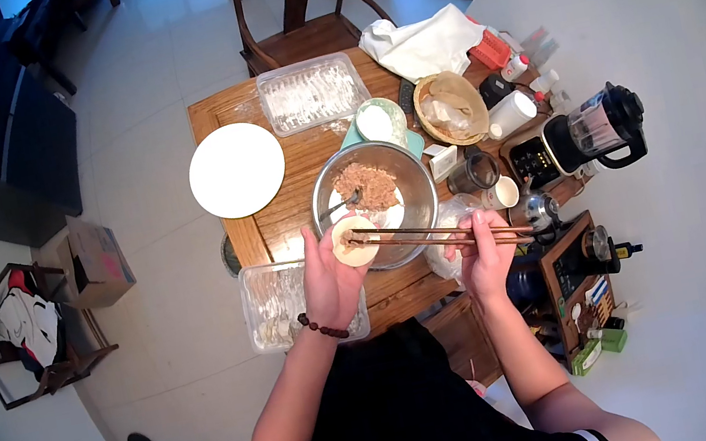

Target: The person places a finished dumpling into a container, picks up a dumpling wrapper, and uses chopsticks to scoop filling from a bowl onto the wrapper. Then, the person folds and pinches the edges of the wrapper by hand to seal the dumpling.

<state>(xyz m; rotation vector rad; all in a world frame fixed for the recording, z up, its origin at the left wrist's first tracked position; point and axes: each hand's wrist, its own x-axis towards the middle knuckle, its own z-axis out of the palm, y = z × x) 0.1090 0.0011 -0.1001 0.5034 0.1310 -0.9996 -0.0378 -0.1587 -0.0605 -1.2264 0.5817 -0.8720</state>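
Well to the left of the metal mixing bowl (420, 194), beyond the wooden table (282, 228), a chair draped with clothes (29, 320) stands beside a cardboard box (97, 266) on the floor. Closer to the bowl, but still apart from it on the left, is a round white plate (237, 171) whose edge hangs past the table's side. A clear plastic tray (261, 279) sits to the near left of the bowl with pale, floury pieces at its near end. Over part of this tray reaches the left hand (331, 272), wearing a dark beaded bracelet (325, 327); it is palm up, thumb well apart, bearing a round dough wrapper (361, 256) just in front of the bowl. A small lump of filling (353, 239) lies on the wrapper. A second clear tray (268, 108), dusted with flour, is on the far side of the bowl, toward its left. Inside the bowl are pinkish minced filling (368, 182) and a spoon (341, 206). Beyond the bowl's far rim a small bowl of white powder (380, 126) stands on a teal base (412, 143). The right hand (484, 259), to the near right of the bowl, grips a pair of wooden chopsticks (432, 238), their tips at the filling on the wrapper. Also right of the bowl are a woven basket (424, 106), farther back, and a blender (598, 127), farthest right.
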